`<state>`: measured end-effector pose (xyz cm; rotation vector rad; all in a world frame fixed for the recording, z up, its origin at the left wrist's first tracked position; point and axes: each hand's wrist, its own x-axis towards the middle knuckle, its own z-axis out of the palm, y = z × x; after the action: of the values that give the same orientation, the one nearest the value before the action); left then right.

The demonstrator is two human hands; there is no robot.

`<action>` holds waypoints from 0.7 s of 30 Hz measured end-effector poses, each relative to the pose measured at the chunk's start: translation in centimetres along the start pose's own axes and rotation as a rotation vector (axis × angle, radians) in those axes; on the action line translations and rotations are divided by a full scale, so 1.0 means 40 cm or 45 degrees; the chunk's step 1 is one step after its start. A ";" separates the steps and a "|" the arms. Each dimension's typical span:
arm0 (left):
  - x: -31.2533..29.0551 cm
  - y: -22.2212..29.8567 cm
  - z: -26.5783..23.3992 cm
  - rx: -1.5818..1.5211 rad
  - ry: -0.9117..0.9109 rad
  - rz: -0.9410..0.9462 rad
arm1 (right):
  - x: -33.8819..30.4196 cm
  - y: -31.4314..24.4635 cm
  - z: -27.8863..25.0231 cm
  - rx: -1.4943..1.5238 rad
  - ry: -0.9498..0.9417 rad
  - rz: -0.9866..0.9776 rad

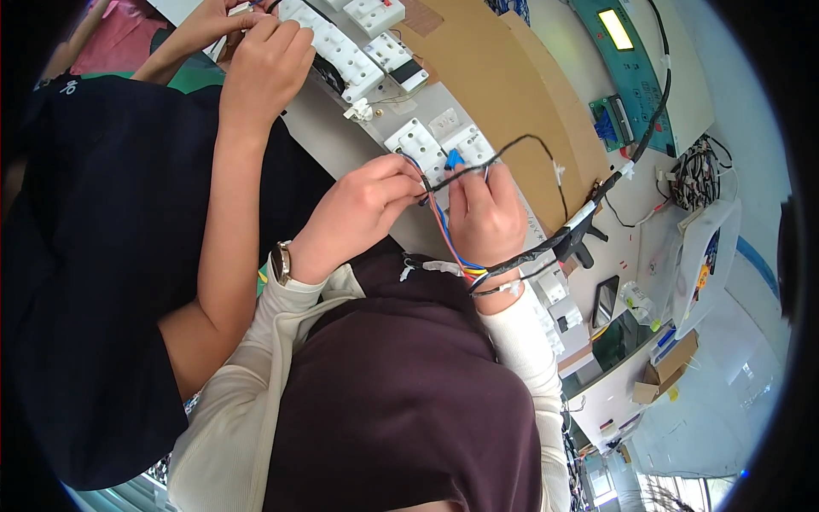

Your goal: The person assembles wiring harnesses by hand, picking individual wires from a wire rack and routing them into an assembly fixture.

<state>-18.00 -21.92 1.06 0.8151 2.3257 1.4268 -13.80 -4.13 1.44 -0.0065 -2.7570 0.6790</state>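
Observation:
A wire harness [543, 245], wrapped in black tape, crosses over my right wrist. Loose red, blue and yellow wires [444, 229] branch from it up between my hands. My left hand [365, 203] is closed in a pinch on these wires, beside a white socket block [415, 143]. Close by on the right, my right hand [488, 215] has its fingers pinched at a small blue connector [454, 160], just in front of a second white block [468, 141]. A thin black branch [514, 143] of the harness loops above my right hand. My fingers partly hide the wire ends.
At the left a co-worker in a dark shirt has a hand [266, 68] near a long white socket strip [333, 47]. A brown board [503, 77] lies behind the blocks. To the right are a green panel with a lit display [616, 30], a phone [605, 300] and a clear bin [705, 264].

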 end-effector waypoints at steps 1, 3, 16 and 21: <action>0.000 0.005 0.001 -0.002 0.001 -0.001 | 0.009 -0.003 -0.002 0.008 -0.034 0.035; -0.001 0.015 0.008 -0.224 0.056 -0.258 | 0.027 -0.009 -0.017 0.004 -0.144 0.102; 0.021 0.045 0.059 -0.175 0.328 -0.559 | 0.107 0.055 -0.022 0.048 -0.231 -0.059; -0.010 -0.040 0.095 -0.219 0.305 -0.793 | 0.032 0.093 0.011 0.559 -0.340 0.461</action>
<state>-16.20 -19.98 -2.15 -0.1407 2.2768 1.4481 -15.41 -0.94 -0.26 -0.3496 -2.8128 1.4652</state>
